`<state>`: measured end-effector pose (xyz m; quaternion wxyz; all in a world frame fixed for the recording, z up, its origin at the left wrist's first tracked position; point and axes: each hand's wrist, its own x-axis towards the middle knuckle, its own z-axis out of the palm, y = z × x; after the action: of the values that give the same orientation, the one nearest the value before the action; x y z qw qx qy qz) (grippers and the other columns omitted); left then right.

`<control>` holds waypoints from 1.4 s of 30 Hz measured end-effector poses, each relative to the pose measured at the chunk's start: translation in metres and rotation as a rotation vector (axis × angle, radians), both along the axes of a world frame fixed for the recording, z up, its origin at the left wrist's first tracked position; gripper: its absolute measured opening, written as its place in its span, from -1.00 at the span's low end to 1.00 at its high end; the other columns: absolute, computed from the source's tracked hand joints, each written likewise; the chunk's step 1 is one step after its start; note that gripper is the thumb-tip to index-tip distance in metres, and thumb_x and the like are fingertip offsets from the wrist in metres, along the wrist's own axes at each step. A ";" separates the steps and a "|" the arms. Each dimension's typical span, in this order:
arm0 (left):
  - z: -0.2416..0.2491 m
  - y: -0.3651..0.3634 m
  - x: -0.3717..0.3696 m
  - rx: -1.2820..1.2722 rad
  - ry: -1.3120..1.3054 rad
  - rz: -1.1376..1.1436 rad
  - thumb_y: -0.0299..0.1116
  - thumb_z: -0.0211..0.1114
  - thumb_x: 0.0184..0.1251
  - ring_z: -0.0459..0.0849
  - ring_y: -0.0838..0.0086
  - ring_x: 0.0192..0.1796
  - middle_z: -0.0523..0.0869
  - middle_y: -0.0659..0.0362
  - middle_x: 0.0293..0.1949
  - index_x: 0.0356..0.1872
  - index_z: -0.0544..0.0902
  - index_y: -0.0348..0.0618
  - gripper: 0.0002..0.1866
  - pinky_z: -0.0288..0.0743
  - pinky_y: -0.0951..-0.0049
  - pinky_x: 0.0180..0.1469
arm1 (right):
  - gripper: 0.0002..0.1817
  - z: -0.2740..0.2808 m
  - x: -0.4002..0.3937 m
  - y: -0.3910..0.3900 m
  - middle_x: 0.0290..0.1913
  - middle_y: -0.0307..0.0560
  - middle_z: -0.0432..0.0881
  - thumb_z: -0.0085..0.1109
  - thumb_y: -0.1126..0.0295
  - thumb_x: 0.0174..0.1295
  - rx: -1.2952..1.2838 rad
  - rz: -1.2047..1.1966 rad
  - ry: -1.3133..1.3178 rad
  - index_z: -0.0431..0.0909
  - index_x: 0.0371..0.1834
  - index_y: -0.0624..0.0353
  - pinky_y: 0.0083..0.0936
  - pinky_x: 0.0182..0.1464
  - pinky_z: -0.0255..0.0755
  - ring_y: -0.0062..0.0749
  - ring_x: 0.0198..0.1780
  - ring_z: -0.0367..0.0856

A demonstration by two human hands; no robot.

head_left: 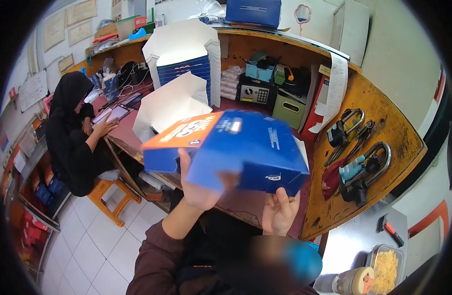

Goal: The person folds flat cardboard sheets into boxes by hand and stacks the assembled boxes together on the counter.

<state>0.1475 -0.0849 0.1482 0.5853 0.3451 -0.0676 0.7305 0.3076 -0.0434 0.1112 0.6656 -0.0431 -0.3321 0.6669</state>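
A blue and orange cardboard box (pixel 265 142) is held up in front of me, tilted, its near side facing down toward me. My left hand (pixel 201 189) grips a blue flap at the box's left part; the flap and some fingers are blurred. At the lower right corner my right hand (pixel 281 211) holds the box's edge with its fingertips. Just behind the box, an open carton with white inner flaps (pixel 169 101) rests on the reddish desk. A stack of blue cartons (pixel 184 73) with white flaps rises behind that.
Padlocks (pixel 371 177) and keys lie on the wooden counter at right. A hammer (pixel 390 231) and a food container (pixel 386 268) are at lower right. Another person (pixel 71 128) sits at the desk on the left, beside an orange stool (pixel 112 196). A safe (pixel 255 93) stands under the shelf.
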 end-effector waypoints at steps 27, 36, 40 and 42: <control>0.011 -0.045 -0.086 -0.134 0.666 0.394 0.14 0.24 0.01 0.50 0.44 0.04 0.48 0.05 0.04 0.19 0.21 -0.38 -0.12 0.37 0.47 0.09 | -0.49 -0.046 0.033 0.044 0.06 0.12 0.44 -0.12 0.17 0.31 0.350 0.237 -0.377 0.22 0.17 0.36 -0.37 0.05 0.40 -0.22 0.00 0.50; -0.031 0.005 -0.011 -0.190 0.205 -0.327 -0.10 -0.04 0.29 0.59 0.35 -0.12 0.57 0.09 -0.18 -0.19 0.47 -0.24 -0.63 0.46 0.37 -0.32 | -0.54 -0.011 -0.034 0.023 -0.08 -0.04 0.47 0.08 0.27 0.22 0.332 -0.379 -0.215 0.27 0.08 0.33 -0.46 -0.03 0.41 -0.37 -0.09 0.51; -0.037 0.033 0.006 0.091 0.514 0.519 -0.12 0.07 0.25 0.55 0.33 -0.20 0.54 0.05 -0.21 -0.15 0.42 -0.20 -0.65 0.43 0.31 -0.45 | -0.55 0.004 -0.056 0.019 -0.08 -0.05 0.46 0.08 0.31 0.21 0.113 -0.520 -0.179 0.26 0.09 0.32 -0.45 0.02 0.37 -0.38 -0.09 0.48; -0.028 0.043 0.007 0.302 0.760 0.948 -0.24 0.16 0.19 0.55 0.33 -0.22 0.53 0.04 -0.15 -0.04 0.38 -0.22 -0.62 0.46 0.33 -0.43 | -0.59 0.008 -0.067 0.014 -0.06 -0.04 0.44 0.02 0.39 0.23 0.306 -0.730 -0.535 0.24 0.11 0.31 -0.42 0.06 0.33 -0.37 -0.03 0.45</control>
<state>0.1544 -0.0424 0.1198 0.1258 0.6523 0.2034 0.7193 0.2406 -0.0293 0.1189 0.7462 -0.2286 -0.5494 0.2985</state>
